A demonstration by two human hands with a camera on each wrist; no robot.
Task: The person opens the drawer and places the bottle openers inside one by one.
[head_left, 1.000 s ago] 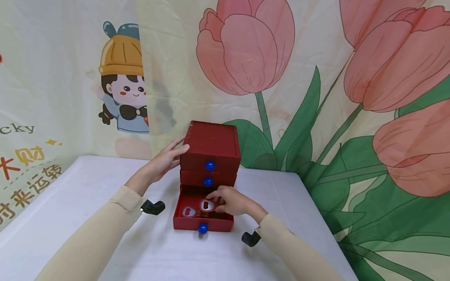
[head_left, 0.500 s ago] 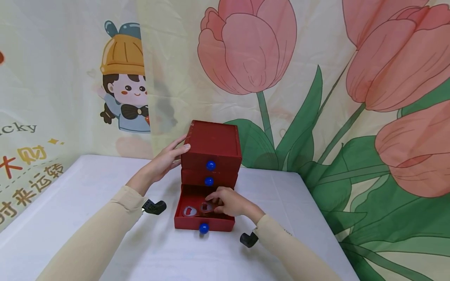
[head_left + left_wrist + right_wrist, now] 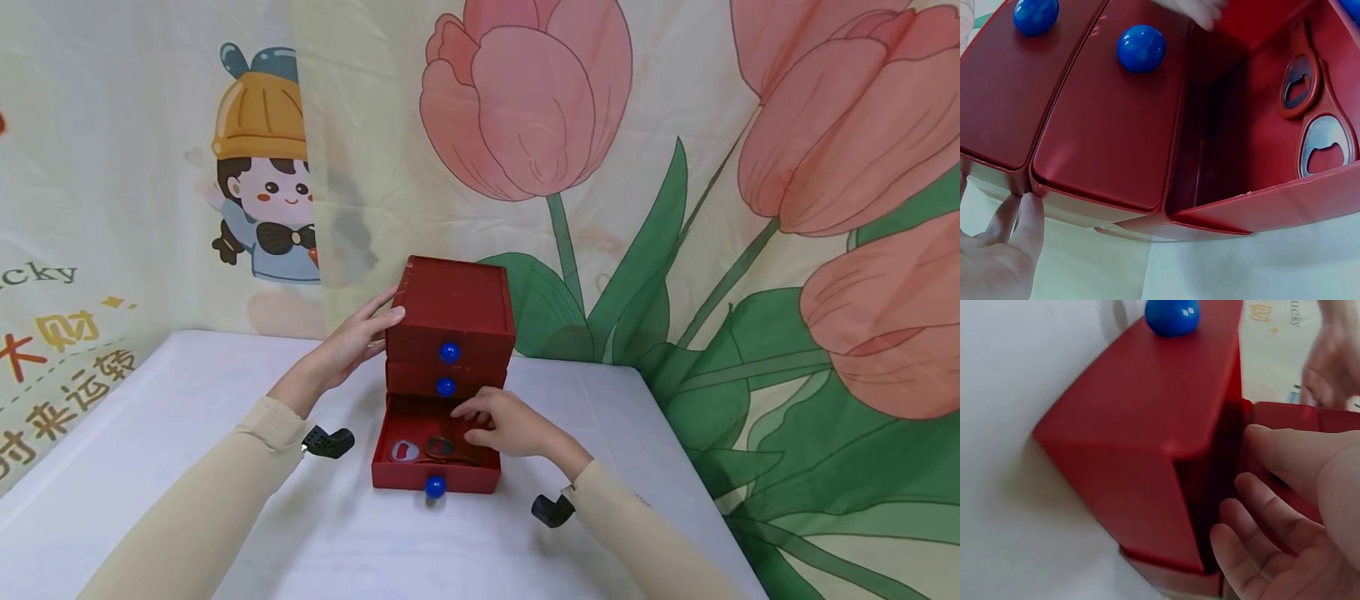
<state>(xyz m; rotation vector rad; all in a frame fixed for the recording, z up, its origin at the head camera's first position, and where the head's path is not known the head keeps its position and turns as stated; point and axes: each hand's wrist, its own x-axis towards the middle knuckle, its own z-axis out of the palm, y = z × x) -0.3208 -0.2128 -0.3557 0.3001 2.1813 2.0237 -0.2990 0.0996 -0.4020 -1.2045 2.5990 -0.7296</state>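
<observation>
A red three-drawer box (image 3: pixel 457 292) with blue knobs stands on the table, its bottom drawer (image 3: pixel 397 477) pulled out. Two bottle openers lie in that drawer: one (image 3: pixel 1325 132) has a bright metal head near the side wall, and the other (image 3: pixel 1302 69), darker in the left wrist view, overlaps its handle. Against the box's left side rests my left hand (image 3: pixel 348 346), fingers extended and thumb at the top edge. My right hand (image 3: pixel 510 423) hovers over the drawer's right side with loosely bent fingers and nothing between them; the right wrist view shows its spread fingers beside the drawer wall.
The upper blue knob (image 3: pixel 450 353) and middle blue knob (image 3: pixel 446 387) are on closed drawers. A white cloth covers the table (image 3: pixel 630 533). Behind it hangs a curtain (image 3: pixel 360 125) printed with tulips and a cartoon figure.
My right hand has let go of the right-hand bottle opener, which has gone down onto the drawer floor. That hand has drawn back slightly up and right; my left hand stays put.
</observation>
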